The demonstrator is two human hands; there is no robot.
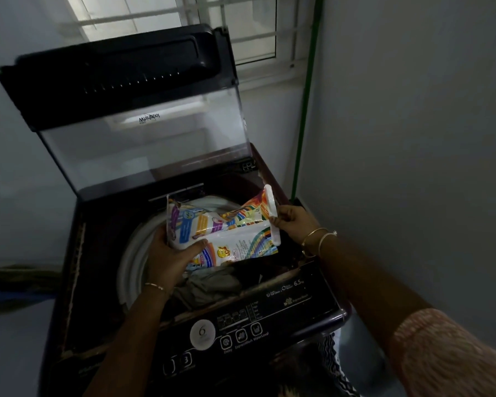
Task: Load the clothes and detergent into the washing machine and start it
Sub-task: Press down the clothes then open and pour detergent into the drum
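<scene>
A colourful detergent packet (226,230) lies sideways over the open drum of a dark top-loading washing machine (78,270). My left hand (172,259) grips the packet's lower left end from below, thumb on its face. My right hand (292,222) pinches the white sealed edge at the packet's right end. Grey and dark clothes (209,285) lie in the drum under the packet. The machine's lid (132,110) stands open at the back. The control panel (241,330) with its buttons runs along the near edge.
A grey wall stands close on the right with a green pipe (304,110) running up the corner. A barred window (212,21) is behind the lid. A patterned cloth (335,365) hangs at the machine's front right.
</scene>
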